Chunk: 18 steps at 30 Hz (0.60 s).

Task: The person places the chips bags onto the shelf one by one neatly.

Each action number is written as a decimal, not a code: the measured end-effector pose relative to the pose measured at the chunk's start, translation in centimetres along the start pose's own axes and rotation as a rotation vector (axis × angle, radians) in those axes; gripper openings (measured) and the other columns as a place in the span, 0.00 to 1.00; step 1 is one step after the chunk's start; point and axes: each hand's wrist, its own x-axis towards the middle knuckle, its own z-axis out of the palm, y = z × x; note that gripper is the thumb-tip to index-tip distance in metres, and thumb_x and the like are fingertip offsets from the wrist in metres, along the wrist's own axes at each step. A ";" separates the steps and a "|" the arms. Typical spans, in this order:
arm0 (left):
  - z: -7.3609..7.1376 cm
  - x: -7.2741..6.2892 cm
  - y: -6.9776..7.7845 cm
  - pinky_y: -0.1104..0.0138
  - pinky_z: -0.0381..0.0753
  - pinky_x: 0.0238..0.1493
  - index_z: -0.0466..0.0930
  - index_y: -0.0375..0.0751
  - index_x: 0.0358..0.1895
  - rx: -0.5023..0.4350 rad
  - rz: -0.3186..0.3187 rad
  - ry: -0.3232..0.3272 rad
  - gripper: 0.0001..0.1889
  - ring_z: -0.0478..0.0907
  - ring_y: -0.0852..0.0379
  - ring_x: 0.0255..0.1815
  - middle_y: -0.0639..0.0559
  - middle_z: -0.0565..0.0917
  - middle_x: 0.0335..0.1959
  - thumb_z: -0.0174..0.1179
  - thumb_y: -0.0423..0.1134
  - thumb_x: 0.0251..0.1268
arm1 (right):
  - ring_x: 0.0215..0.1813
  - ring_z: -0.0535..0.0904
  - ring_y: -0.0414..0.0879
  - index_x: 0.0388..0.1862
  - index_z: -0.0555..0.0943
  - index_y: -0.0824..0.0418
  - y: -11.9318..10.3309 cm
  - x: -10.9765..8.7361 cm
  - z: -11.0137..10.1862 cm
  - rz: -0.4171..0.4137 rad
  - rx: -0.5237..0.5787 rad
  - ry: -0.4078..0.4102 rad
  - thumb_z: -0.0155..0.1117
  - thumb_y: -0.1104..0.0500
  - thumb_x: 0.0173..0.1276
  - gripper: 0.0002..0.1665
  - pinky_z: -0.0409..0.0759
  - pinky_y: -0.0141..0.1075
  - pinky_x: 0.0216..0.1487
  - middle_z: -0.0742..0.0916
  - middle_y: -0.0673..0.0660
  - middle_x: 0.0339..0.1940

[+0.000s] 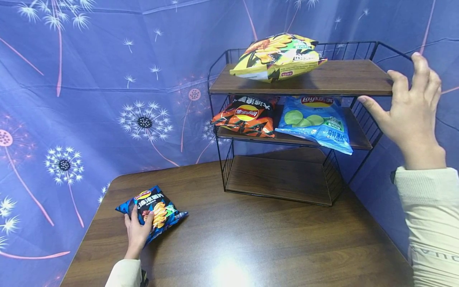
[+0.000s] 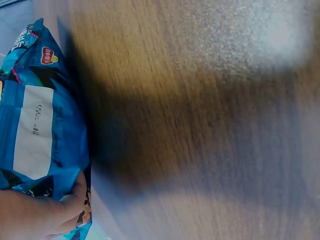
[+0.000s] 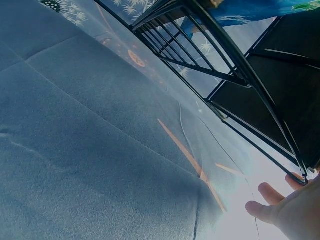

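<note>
A dark blue and black bag of chips (image 1: 163,215) is in my left hand (image 1: 137,233), low over the left part of the table. My thumb and fingers grip the bag from its near side. In the left wrist view, the bag's blue back with a white label (image 2: 34,132) shows beside its shadow. My right hand (image 1: 416,107) is raised at the right end of the shelf rack's top board (image 1: 351,75), fingers extended and spread. In the right wrist view, its fingertips are right at the black wire frame (image 3: 260,95).
A yellow bag of chips (image 1: 276,57) lies on the top board. On the middle board (image 1: 358,135) are an orange and black bag (image 1: 247,115) and a blue Lay's bag (image 1: 315,121) overhanging the front edge. The bottom board (image 1: 279,179) stands on the wooden table (image 1: 287,235). Patterned cloth (image 1: 107,79) hangs behind.
</note>
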 end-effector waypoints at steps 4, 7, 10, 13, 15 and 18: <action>-0.1 -0.1 0.7 0.36 0.48 0.62 0.47 0.35 0.70 0.023 -0.007 0.003 0.38 0.39 0.24 0.68 0.20 0.37 0.68 0.53 0.45 0.62 | 0.71 0.42 0.59 0.62 0.64 0.68 -0.1 0.0 0.0 0.008 -0.001 -0.006 0.42 0.22 0.55 0.56 0.40 0.56 0.68 0.49 0.54 0.74; 0.0 -0.1 0.8 0.36 0.49 0.62 0.47 0.33 0.70 0.034 -0.001 0.015 0.37 0.41 0.24 0.68 0.20 0.39 0.68 0.54 0.42 0.62 | 0.71 0.42 0.59 0.62 0.64 0.68 -0.1 0.0 -0.1 0.010 -0.002 -0.008 0.42 0.22 0.55 0.56 0.40 0.56 0.68 0.49 0.54 0.74; 0.2 0.0 0.8 0.37 0.50 0.62 0.47 0.33 0.70 0.031 0.011 0.029 0.37 0.41 0.24 0.68 0.20 0.40 0.68 0.54 0.40 0.62 | 0.71 0.42 0.59 0.62 0.64 0.68 -0.1 0.0 -0.1 0.009 -0.003 -0.008 0.42 0.22 0.55 0.56 0.40 0.57 0.68 0.49 0.54 0.74; 0.2 0.0 0.8 0.38 0.49 0.63 0.48 0.34 0.70 0.020 0.017 0.041 0.36 0.42 0.24 0.68 0.21 0.41 0.68 0.54 0.40 0.62 | 0.71 0.42 0.59 0.63 0.63 0.68 -0.1 0.0 -0.1 0.012 -0.005 -0.013 0.42 0.22 0.55 0.56 0.39 0.57 0.68 0.49 0.54 0.74; 0.3 -0.1 0.9 0.38 0.49 0.63 0.48 0.34 0.69 0.007 0.022 0.053 0.35 0.43 0.24 0.67 0.21 0.42 0.68 0.54 0.39 0.62 | 0.71 0.41 0.59 0.63 0.63 0.68 -0.1 0.0 -0.1 0.016 -0.006 -0.017 0.41 0.22 0.55 0.56 0.39 0.57 0.68 0.48 0.53 0.74; 0.3 -0.2 1.1 0.38 0.50 0.63 0.51 0.33 0.69 -0.009 0.031 0.079 0.34 0.45 0.23 0.66 0.20 0.44 0.67 0.54 0.38 0.62 | 0.71 0.41 0.59 0.63 0.63 0.68 -0.1 0.0 -0.1 0.022 -0.009 -0.024 0.41 0.22 0.55 0.56 0.39 0.57 0.68 0.48 0.54 0.74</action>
